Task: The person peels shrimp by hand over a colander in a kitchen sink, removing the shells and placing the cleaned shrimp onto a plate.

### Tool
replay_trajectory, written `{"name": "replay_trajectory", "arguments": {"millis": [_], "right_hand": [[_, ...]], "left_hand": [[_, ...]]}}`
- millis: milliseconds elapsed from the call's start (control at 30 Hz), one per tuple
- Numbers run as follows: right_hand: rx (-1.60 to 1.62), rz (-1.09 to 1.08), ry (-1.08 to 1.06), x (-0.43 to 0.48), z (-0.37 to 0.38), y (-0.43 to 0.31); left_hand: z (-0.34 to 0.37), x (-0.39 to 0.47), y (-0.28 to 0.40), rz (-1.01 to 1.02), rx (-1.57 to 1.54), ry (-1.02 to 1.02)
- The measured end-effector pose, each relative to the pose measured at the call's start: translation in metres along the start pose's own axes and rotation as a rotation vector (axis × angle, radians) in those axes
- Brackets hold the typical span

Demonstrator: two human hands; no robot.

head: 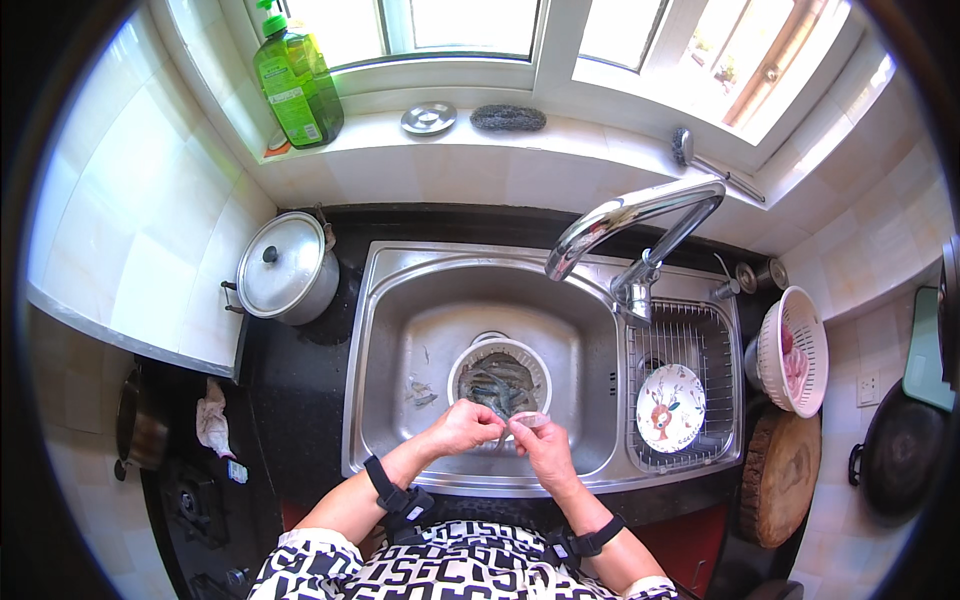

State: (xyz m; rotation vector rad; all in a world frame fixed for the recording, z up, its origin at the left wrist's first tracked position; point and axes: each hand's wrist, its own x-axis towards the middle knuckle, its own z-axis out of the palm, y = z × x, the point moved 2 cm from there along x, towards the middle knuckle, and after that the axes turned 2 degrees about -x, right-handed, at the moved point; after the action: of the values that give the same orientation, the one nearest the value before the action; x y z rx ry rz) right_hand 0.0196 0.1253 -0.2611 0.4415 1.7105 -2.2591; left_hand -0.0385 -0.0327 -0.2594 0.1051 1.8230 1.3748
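Note:
Above the near side of the steel sink (pixel 420 300), both of my hands meet over a white plastic colander (pixel 545 375). Several raw grey shrimp (pixel 499 375) lie heaped in it. My right hand (pixel 551 454) pinches a pale shrimp (pixel 531 421) between thumb and forefinger. The fingertips of my left hand (pixel 469 429) close on the shrimp's left end, touching or nearly touching the right fingertips. A thin piece hangs below the fingers, too small to tell what it is. Shrimp scraps (pixel 421 394) lie on the sink floor, left of the colander.
A chrome faucet (pixel 637 217) arches over the sink's right side. A patterned plate (pixel 671 409) rests on the wire rack (pixel 712 360). To the right are a basket with meat (pixel 806 352) and a wooden chopping block (pixel 784 480). A lidded pot (pixel 289 266) stands left.

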Motion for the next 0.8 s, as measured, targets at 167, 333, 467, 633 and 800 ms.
{"name": "replay_trajectory", "arguments": {"millis": [167, 333, 467, 633, 800], "right_hand": [[-0.089, -0.108, 0.008, -0.016, 0.000, -0.006], [-0.122, -0.153, -0.024, -0.031, -0.003, -0.002], [-0.274, -0.189, -0.058, -0.040, -0.006, 0.000], [-0.353, -0.134, -0.028, -0.039, -0.010, 0.003], [-0.187, -0.053, 0.014, -0.019, -0.008, 0.022]], "left_hand": [[-0.003, 0.001, 0.010, 0.008, 0.026, -0.034], [0.000, 0.004, 0.006, 0.033, -0.021, -0.013], [0.000, 0.003, 0.001, 0.014, -0.091, 0.019], [0.007, -0.002, -0.002, 0.036, -0.202, 0.159], [0.018, -0.012, 0.010, 0.395, 0.035, 0.367]]}}
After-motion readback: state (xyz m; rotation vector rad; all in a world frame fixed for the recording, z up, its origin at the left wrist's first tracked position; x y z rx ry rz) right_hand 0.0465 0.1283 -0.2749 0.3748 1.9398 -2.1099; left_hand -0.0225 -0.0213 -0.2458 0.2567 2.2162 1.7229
